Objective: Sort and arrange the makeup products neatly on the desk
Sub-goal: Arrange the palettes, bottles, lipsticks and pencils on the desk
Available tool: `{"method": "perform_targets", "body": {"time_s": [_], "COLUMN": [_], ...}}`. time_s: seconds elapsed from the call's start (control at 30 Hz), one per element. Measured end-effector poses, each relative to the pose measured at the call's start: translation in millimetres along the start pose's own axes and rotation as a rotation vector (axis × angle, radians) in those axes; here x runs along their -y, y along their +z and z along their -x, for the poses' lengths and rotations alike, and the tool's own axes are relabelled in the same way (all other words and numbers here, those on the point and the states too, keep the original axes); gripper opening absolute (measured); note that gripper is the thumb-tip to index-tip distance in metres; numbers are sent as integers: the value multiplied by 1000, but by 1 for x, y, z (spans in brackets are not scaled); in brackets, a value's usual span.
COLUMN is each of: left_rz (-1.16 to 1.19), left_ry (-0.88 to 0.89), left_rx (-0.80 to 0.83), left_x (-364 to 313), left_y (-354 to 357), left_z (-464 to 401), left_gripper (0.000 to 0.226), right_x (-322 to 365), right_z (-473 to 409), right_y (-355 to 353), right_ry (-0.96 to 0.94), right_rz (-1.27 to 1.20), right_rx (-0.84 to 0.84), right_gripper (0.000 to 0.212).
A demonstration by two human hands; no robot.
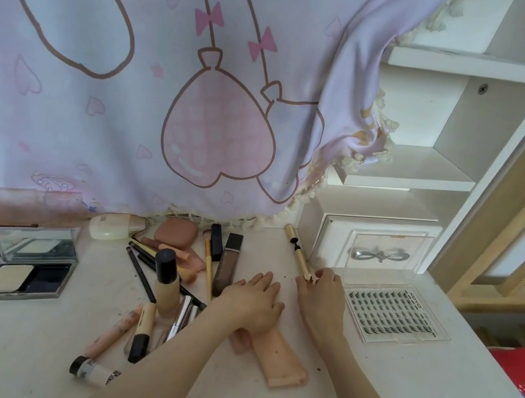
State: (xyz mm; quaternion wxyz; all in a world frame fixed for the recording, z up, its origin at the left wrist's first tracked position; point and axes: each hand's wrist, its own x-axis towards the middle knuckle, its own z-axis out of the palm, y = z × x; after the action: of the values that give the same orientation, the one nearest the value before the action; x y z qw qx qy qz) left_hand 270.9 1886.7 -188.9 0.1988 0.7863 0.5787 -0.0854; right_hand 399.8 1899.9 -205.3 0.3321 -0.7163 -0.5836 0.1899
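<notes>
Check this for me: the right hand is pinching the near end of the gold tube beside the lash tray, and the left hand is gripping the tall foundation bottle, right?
Not quite. In the head view the left hand grips nothing; it lies flat and open on the desk, apart from the tall foundation bottle. The rest holds: the right hand pinches the near end of the gold tube beside the lash tray.

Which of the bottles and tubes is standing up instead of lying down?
Only the foundation bottle with the black cap stands upright, in the middle of the pile. The brown tube, the gold tube and the peach tube all lie flat on the desk.
</notes>
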Motion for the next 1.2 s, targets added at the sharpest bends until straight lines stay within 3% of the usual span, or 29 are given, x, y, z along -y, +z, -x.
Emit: {"method": "perform_targets", "body": {"time_s": [0.13,0.27,0.57,0.7,0.87,0.97,1.2], "left_rz": [143,270,194,206,212,239,308], "left_ry": [-11,43,152,212,236,230,213], "left_rx": [-10,-267,-606,-712,-778,-826,-846], "left_x": [-2,-1,25,38,58,68,79], "left_y": [-10,-8,22,17,10,5,-2], "left_z": [6,30,110,129,141,147,153], "left_gripper": [37,38,40,34,42,37,28], "right_x": [-8,-10,16,58,94,103,103], "right_z": [21,30,32,22,13,8,7], "right_y": [-9,-16,1,22,48,54,50], "right_ry": [-49,-66,-126,-202,-141,-97,-35], "right_rz": [-16,-6,50,30,180,184,112], "right_rx": [45,115,145,180,318,356,278], "right_gripper": [34,35,30,44,48,38,27]}}
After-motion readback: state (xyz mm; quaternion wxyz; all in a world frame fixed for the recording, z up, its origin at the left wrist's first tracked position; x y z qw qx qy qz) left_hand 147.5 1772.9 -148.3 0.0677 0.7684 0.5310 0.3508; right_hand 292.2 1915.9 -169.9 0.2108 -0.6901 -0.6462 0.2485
